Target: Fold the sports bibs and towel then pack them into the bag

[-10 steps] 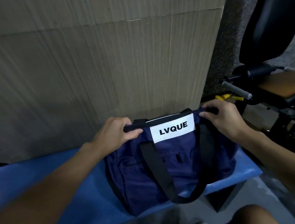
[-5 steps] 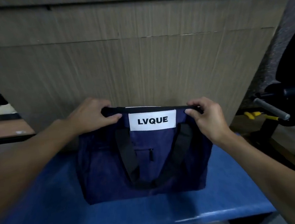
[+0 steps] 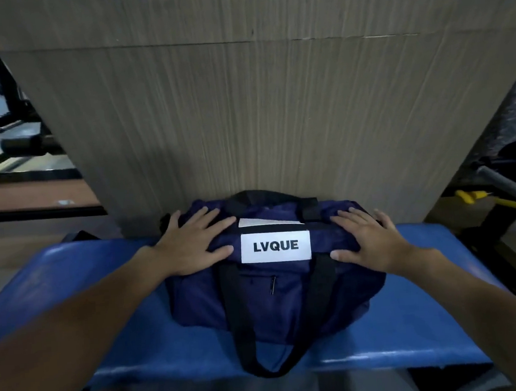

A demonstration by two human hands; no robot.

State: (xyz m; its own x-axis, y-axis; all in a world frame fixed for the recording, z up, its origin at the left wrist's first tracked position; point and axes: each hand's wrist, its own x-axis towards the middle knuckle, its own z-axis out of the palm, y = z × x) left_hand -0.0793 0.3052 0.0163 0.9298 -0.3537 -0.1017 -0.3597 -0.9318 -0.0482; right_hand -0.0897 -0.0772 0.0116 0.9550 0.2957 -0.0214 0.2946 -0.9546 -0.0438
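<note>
A navy bag (image 3: 268, 299) with a white "LVQUE" label and black straps sits on the blue padded bench (image 3: 415, 321), against the wood-grain wall. My left hand (image 3: 193, 246) lies flat on the bag's top left with fingers spread. On the top right of the bag my right hand (image 3: 368, 239) presses flat in the same way. One black strap loop hangs over the bench's front edge. A strip of white shows at the bag's top opening. No bibs or towel are visible outside the bag.
A wood-grain panel (image 3: 258, 102) rises directly behind the bench. Dark gym equipment (image 3: 13, 128) stands at the left. At the right are a grey-handled bar (image 3: 509, 188) and a yellow part (image 3: 482, 200) of another machine.
Both hands let go of the bag's top rim and now lie flat on its top. The bag has sunk lower and flatter on the bench.
</note>
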